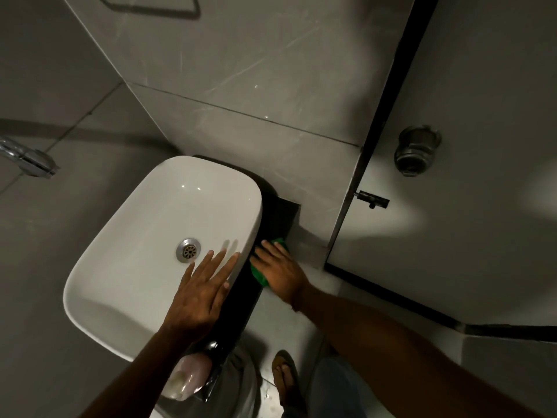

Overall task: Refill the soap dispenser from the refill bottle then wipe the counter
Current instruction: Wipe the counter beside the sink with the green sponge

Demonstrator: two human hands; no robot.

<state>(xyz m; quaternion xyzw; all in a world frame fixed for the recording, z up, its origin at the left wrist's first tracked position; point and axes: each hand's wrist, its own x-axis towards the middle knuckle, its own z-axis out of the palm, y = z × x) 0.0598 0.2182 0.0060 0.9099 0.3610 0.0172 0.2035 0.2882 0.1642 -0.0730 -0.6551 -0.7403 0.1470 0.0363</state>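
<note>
head view: the wiping stage is judged to be under way. a green cloth (258, 276) is pressed onto the narrow black bench (272, 218) just right of the white basin (144, 242), close to the grey wall. at the near edge, partly hidden by the left forearm, a pale pinkish bottle (184, 378) with a dark glossy top is seen standing on the bench; it is taken to be the soap dispenser, though this cannot be told for certain. no refill bottle is seen, so the refilling is judged finished or at least set aside. whether the far end of the bench strip, or the part near the bottle, has been wiped cannot be told.

the right grip (278, 267) is laid flat on the cloth, fingers spread and nearly straight; the cloth is pressed down, not clenched. the left grip (199, 294) is opened wide, fingers straight and pointed toward the far side. nothing is held in it. its palm lies over the right rim of the basin, and contact with the rim is likely but not clearly shown.
</note>
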